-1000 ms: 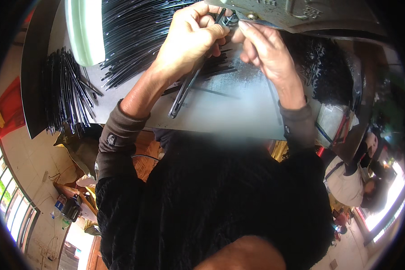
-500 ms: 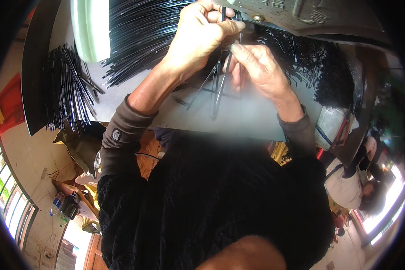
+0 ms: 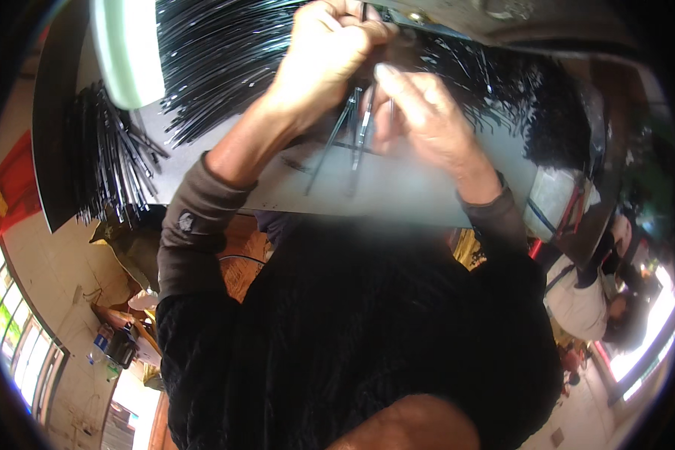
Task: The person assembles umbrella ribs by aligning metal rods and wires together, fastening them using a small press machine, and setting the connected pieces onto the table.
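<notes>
My left hand [image 3: 326,56] is closed in a pinch round a thin, glossy black rod [image 3: 364,10] near the grey machine. Just below and to its right is my right hand [image 3: 427,112], slightly blurred, with thumb and fingers drawn together beside a dark strip [image 3: 364,127] that hangs down towards me. What lies between the right fingertips is hard to make out. A few loose black rods [image 3: 328,142] rest on the grey metal tabletop [image 3: 277,191] under the hands. Part of the rod in the left fingers is hidden by the hand.
A large heap of black rods [image 3: 225,67] spreads behind my left forearm; a smaller bundle [image 3: 112,157] overhangs the left table edge. Small bent black pieces [image 3: 555,120] pile up at right, near a pale box [image 3: 553,202]. A white lamp-like cover [image 3: 131,56] and grey machine [image 3: 495,26] stand close.
The view has shifted a little. My right hand has come slightly away from the left, and the loose rods below have swung or slid a little.
</notes>
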A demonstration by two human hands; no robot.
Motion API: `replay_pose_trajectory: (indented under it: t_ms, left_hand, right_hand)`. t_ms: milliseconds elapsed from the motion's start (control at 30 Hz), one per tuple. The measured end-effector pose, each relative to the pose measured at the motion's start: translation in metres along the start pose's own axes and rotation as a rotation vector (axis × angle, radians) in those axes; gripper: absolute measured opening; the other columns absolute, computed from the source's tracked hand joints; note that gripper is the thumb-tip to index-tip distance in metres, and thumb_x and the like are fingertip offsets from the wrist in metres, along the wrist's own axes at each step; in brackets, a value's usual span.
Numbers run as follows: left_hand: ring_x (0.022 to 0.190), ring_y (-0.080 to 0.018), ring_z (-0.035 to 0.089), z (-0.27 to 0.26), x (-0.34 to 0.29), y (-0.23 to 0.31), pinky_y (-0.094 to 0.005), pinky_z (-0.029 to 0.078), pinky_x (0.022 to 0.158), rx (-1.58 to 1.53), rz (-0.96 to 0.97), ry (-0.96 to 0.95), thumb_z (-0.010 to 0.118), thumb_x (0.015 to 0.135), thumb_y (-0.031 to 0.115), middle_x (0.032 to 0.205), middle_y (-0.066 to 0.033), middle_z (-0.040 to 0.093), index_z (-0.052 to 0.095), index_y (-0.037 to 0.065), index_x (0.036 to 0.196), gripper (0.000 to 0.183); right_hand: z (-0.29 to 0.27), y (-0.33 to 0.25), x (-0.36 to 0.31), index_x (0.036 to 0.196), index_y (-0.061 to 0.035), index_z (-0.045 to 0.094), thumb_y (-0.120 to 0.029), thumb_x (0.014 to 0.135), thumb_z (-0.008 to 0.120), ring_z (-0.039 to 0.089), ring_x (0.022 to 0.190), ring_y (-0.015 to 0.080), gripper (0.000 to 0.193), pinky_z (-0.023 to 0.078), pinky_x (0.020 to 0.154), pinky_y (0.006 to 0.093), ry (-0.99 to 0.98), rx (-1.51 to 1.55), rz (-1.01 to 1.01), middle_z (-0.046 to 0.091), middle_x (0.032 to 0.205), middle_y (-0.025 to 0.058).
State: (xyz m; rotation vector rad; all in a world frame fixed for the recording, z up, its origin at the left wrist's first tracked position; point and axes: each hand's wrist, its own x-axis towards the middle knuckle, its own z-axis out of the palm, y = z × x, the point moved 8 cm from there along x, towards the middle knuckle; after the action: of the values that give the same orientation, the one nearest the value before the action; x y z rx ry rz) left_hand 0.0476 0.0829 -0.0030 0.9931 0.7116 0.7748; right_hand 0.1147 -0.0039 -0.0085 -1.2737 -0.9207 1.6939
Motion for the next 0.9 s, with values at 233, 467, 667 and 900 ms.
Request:
replay_pose_trajectory:
  t_ms: [233, 467, 667, 900]
  left_hand:
    - [0.048, -0.0106, 0.051, 0.0, 0.003, -0.01, -0.0215, 0.041, 0.05, 0.107, -0.046, -0.101, 0.06, 0.082, 0.008, 0.063, -0.0056, 0.06, 0.06, 0.002, 0.077, 0.008]
    - [0.057, -0.0116, 0.057, -0.056, -0.021, 0.034, -0.0224, 0.045, 0.049, 0.167, 0.033, 0.043, 0.062, 0.081, 0.009, 0.075, -0.0089, 0.063, 0.057, 0.0, 0.097, 0.018]
    - [0.084, -0.0231, 0.061, -0.125, -0.088, 0.113, -0.0349, 0.048, 0.075, 1.883, 0.414, 0.551, 0.071, 0.076, 0.018, 0.096, -0.0131, 0.065, 0.059, 0.005, 0.11, 0.038]
    - [0.069, -0.0256, 0.047, 0.018, -0.125, 0.002, -0.0359, 0.039, 0.064, 1.218, 0.597, -0.142, 0.063, 0.063, 0.003, 0.071, -0.0088, 0.051, 0.059, 0.002, 0.085, 0.023]
  right_hand:
    - [0.031, 0.016, -0.026, 0.071, 0.0035, 0.056, -0.028, 0.097, 0.041, 0.056, 0.046, 0.0123, 0.043, 0.044, 0.042, 0.0235, 0.024, -0.033, -0.033, 0.058, 0.056, 0.0094]
    - [-0.027, -0.017, -0.044, 0.081, -0.0039, 0.064, -0.015, 0.078, 0.069, 0.058, 0.053, 0.0112, 0.012, 0.047, 0.047, 0.0235, 0.405, -0.818, -0.544, 0.061, 0.066, 0.0043]
    - [-0.075, -0.027, -0.047, 0.088, -0.007, 0.065, -0.009, 0.072, 0.072, 0.062, 0.063, 0.0172, 0.018, 0.05, 0.054, 0.0254, 0.469, -1.3, -0.65, 0.06, 0.078, 0.0035]
    - [-0.074, -0.024, -0.042, 0.085, -0.0077, 0.061, -0.008, 0.077, 0.066, 0.06, 0.063, 0.0212, 0.009, 0.049, 0.055, 0.0301, 0.486, -1.33, -0.622, 0.057, 0.076, 0.0033]
